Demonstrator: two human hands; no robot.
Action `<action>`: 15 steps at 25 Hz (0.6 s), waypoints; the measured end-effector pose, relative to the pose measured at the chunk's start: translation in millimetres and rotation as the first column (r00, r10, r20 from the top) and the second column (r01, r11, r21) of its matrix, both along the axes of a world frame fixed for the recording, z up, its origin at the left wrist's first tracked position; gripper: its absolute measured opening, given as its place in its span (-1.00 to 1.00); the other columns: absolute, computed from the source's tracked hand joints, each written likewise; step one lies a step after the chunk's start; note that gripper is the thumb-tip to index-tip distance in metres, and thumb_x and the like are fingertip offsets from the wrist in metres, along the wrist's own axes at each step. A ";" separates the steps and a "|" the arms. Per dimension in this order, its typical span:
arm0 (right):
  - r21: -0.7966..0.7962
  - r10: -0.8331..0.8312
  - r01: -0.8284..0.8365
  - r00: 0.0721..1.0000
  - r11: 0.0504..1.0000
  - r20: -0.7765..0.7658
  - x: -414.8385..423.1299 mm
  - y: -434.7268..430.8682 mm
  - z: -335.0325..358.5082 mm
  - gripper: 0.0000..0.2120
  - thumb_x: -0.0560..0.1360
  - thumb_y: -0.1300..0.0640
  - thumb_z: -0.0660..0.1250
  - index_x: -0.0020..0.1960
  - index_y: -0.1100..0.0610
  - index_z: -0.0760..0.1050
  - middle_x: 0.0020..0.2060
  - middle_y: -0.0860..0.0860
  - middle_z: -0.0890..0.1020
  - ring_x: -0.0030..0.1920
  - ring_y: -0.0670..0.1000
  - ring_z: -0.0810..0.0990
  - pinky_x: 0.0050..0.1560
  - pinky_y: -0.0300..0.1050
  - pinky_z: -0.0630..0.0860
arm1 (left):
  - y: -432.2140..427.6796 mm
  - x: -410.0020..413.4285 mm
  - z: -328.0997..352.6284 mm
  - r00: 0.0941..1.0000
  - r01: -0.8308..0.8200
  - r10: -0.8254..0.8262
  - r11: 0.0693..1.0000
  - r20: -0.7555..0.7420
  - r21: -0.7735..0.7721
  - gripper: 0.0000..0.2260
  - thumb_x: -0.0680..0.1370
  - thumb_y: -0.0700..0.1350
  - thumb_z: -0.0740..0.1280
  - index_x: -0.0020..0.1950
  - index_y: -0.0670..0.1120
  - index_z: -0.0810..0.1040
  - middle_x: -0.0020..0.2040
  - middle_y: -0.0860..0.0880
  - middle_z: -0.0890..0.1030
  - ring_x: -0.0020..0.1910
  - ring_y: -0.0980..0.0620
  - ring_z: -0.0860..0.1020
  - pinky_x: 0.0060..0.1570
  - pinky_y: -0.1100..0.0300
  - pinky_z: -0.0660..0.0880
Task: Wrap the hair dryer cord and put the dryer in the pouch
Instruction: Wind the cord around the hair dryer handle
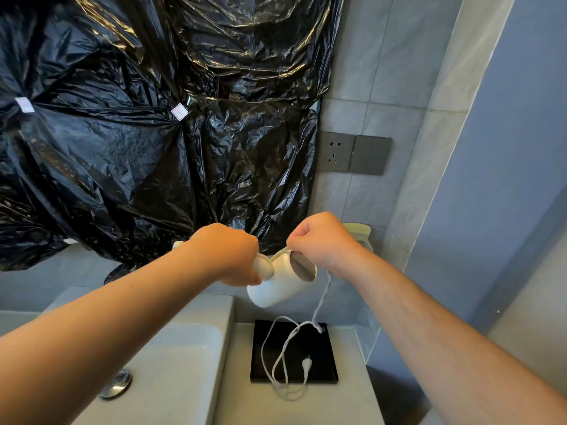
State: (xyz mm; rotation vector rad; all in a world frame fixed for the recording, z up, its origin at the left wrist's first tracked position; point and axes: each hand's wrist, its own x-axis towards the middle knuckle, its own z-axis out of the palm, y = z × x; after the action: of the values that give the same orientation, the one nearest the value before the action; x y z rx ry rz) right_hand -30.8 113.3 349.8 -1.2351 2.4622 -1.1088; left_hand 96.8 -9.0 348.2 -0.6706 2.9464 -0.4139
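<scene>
Dryer (276,289) is up in the air at 6 o'clock from frame centre, above the counter (245,403), white barrel tilted with its open end facing up and toward 2 o'clock. Left hand (227,256) is closed round the dryer's handle, fingers curled tight, knuckles up. Right hand (325,240) sits just beside it at 3 o'clock, fisted, thumb and forefinger pinching the cord (321,300) right above the barrel. The two hands are near each other but apart.

Cord drops out under the right hand, runs down toward 6 o'clock and lands in loose loops on a black tray (322,357). Plug (306,365) lies on the tray, prongs pointing to 12. One loop spills off the tray's near edge onto the counter.

Tray sits flat on the counter, directly below the dryer. Sink (184,363) is at 9 o'clock of the tray, drain (116,384) at its near left.

Wall: crinkled black plastic sheet (122,133) covers the upper left, two white labels stuck on it. Grey socket (336,151) and a blank switch plate (372,154) touch side by side at 3 o'clock of the sheet, on grey tile. Pale green object (359,230) pokes out behind the right hand; cannot tell what it is.
</scene>
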 end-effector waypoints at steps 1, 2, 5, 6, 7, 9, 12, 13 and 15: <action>-0.002 -0.026 0.026 0.999 1.000 -0.019 3.8 -2.3 0.2 -0.84 0.35 0.26 0.28 -0.35 0.33 0.53 -0.43 0.10 0.38 -0.37 0.01 0.29 -0.37 -0.13 0.32 | -2.2 -2.7 -2.3 0.999 -0.019 0.019 1.000 -0.029 0.016 -0.65 0.44 0.30 0.28 -0.06 0.04 0.48 -0.24 0.08 0.51 -0.27 0.00 0.51 -0.28 0.13 0.44; -0.010 -0.053 0.053 0.998 0.999 -0.018 7.1 -3.8 -1.3 -0.83 0.36 0.26 0.27 -0.35 0.32 0.54 -0.44 0.10 0.40 -0.37 0.02 0.30 -0.38 -0.14 0.31 | -5.1 -5.0 -5.0 0.998 -0.037 0.039 0.999 -0.056 0.036 -0.65 0.45 0.30 0.27 -0.05 0.03 0.47 -0.23 0.08 0.50 -0.24 -0.02 0.51 -0.23 0.11 0.46; -0.150 -0.070 0.094 0.984 0.984 0.162 16.3 -4.6 -10.4 -0.85 0.36 0.30 0.27 -0.30 0.34 0.58 -0.43 0.12 0.41 -0.37 0.05 0.30 -0.39 -0.13 0.28 | -12.4 -8.1 -13.8 0.979 -0.088 0.103 0.992 -0.177 0.092 -0.62 0.48 0.31 0.24 -0.01 0.01 0.47 -0.21 0.05 0.47 -0.19 -0.06 0.51 -0.18 0.09 0.45; -0.222 -0.039 0.100 0.963 0.970 0.265 19.3 -2.6 -13.1 -0.86 0.37 0.33 0.28 -0.29 0.30 0.60 -0.42 0.13 0.43 -0.39 0.05 0.31 -0.40 -0.14 0.31 | -14.4 -8.9 -17.4 0.968 -0.105 0.129 0.988 -0.215 0.117 -0.61 0.50 0.32 0.21 0.00 0.00 0.47 -0.20 0.04 0.47 -0.19 -0.07 0.51 -0.18 0.08 0.43; -0.290 0.001 0.110 0.935 0.951 0.355 21.3 -0.2 -16.0 -0.84 0.39 0.35 0.30 -0.28 0.21 0.62 -0.41 0.13 0.48 -0.42 0.04 0.34 -0.43 -0.17 0.34 | -15.2 -9.6 -20.3 0.957 -0.119 0.155 0.980 -0.243 0.158 -0.61 0.51 0.31 0.18 -0.01 -0.01 0.46 -0.19 0.04 0.47 -0.18 -0.07 0.50 -0.19 0.07 0.41; -0.380 0.061 0.123 0.897 0.917 0.439 22.6 4.7 -21.4 -0.80 0.43 0.36 0.33 -0.21 0.10 0.63 -0.41 0.09 0.55 -0.44 -0.02 0.40 -0.46 -0.23 0.39 | -17.5 -11.7 -24.9 0.936 -0.111 0.207 0.941 -0.284 0.320 -0.62 0.52 0.30 0.15 -0.07 -0.02 0.44 -0.20 0.03 0.50 -0.19 -0.07 0.51 -0.21 0.08 0.39; -0.434 0.094 0.133 0.882 0.891 0.463 21.9 8.9 -27.5 -0.84 0.44 0.33 0.36 -0.10 0.10 0.63 -0.34 0.11 0.61 -0.45 -0.05 0.45 -0.44 -0.23 0.44 | -23.4 -12.1 -26.8 0.892 0.010 0.306 0.722 -0.332 0.692 -0.50 0.42 0.30 0.20 -0.12 -0.16 0.50 -0.30 -0.06 0.57 -0.36 -0.07 0.50 -0.28 0.09 0.44; -0.448 0.104 0.139 0.873 0.883 0.476 22.0 9.7 -28.8 -0.85 0.45 0.33 0.36 -0.11 0.11 0.63 -0.32 0.13 0.62 -0.45 -0.06 0.46 -0.43 -0.23 0.46 | -23.3 -11.6 -27.5 0.876 0.055 0.329 0.660 -0.354 0.750 -0.50 0.40 0.30 0.21 -0.14 -0.17 0.50 -0.32 -0.09 0.56 -0.40 -0.06 0.48 -0.31 0.09 0.45; -0.478 0.139 0.138 0.855 0.868 0.500 23.5 9.7 -33.2 -0.86 0.47 0.34 0.34 -0.16 0.14 0.61 -0.33 0.11 0.65 -0.43 -0.06 0.50 -0.41 -0.22 0.50 | -18.8 -10.4 -27.6 0.834 0.117 0.384 0.580 -0.397 0.806 -0.60 0.48 0.23 0.24 -0.18 -0.13 0.47 -0.32 -0.10 0.54 -0.41 -0.04 0.47 -0.34 0.10 0.44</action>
State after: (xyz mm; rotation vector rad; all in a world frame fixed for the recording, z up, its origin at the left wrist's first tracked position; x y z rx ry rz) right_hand -7.3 123.0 316.7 -0.8595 1.8146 -1.8752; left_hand 86.4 -27.7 320.6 -0.9492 2.9666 1.3132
